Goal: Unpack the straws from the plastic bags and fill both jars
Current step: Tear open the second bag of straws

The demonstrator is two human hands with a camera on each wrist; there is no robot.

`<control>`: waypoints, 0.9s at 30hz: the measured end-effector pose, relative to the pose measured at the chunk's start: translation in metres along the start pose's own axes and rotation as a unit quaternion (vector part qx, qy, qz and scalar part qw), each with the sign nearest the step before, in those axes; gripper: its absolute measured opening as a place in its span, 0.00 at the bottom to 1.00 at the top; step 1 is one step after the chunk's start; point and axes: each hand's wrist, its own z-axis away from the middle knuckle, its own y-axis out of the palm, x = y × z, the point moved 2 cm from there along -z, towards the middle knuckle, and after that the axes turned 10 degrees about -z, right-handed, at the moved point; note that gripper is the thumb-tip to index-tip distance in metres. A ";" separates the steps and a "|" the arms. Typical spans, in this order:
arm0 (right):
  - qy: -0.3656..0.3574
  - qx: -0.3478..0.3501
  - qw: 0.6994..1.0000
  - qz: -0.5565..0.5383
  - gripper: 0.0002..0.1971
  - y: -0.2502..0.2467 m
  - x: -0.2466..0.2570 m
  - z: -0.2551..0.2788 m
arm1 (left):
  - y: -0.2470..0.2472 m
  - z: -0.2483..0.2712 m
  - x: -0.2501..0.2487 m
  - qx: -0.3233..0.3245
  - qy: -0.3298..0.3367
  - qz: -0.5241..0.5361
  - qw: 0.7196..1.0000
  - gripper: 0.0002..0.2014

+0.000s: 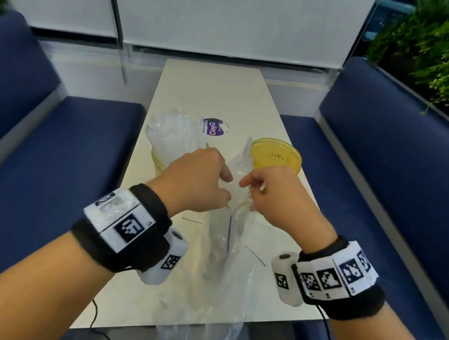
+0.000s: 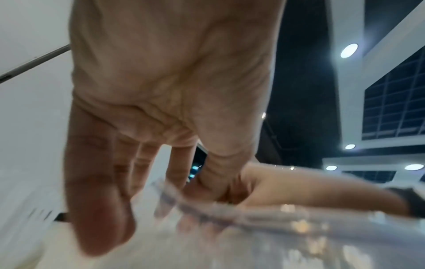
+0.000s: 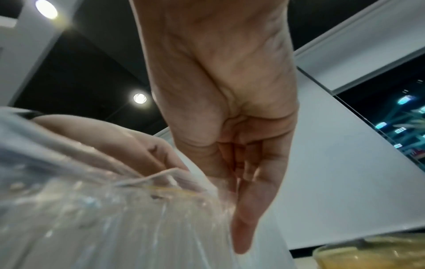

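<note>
A clear plastic bag (image 1: 227,237) of clear straws stands up over the middle of the table, and its lower end hangs past the near edge. My left hand (image 1: 226,188) and right hand (image 1: 245,187) pinch the bag's top from either side, close together. In the left wrist view, thumb and forefinger of the left hand (image 2: 208,190) pinch the bag (image 2: 287,236). In the right wrist view, the right hand (image 3: 236,174) pinches the bag's film (image 3: 92,218). A jar (image 1: 161,159) packed with clear straws (image 1: 170,132) stands at the left. A yellow round jar top (image 1: 276,155) lies behind my right hand.
A flat empty bag with a purple ClayG label (image 1: 214,127) lies behind the jars. The pale table (image 1: 215,87) is narrow, with blue bench seats (image 1: 42,171) on both sides. Thin black cables (image 1: 255,256) lie near my wrists. The yellow jar top (image 3: 368,254) sits just right of the bag.
</note>
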 end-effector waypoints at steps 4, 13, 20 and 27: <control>-0.011 -0.074 0.987 0.140 0.12 0.004 0.009 -0.008 | 0.007 -0.010 -0.005 -0.026 -0.018 0.050 0.998 0.23; 0.125 -0.092 0.958 0.243 0.16 -0.042 -0.014 -0.004 | -0.017 0.007 0.034 -0.008 -0.074 -0.036 0.997 0.30; 0.089 -0.085 0.969 0.213 0.21 -0.036 -0.020 -0.011 | -0.009 0.007 0.031 0.033 -0.052 -0.002 0.998 0.34; 0.001 -0.165 0.961 0.224 0.06 -0.038 -0.015 -0.019 | -0.001 0.007 0.036 0.028 -0.026 0.122 0.992 0.33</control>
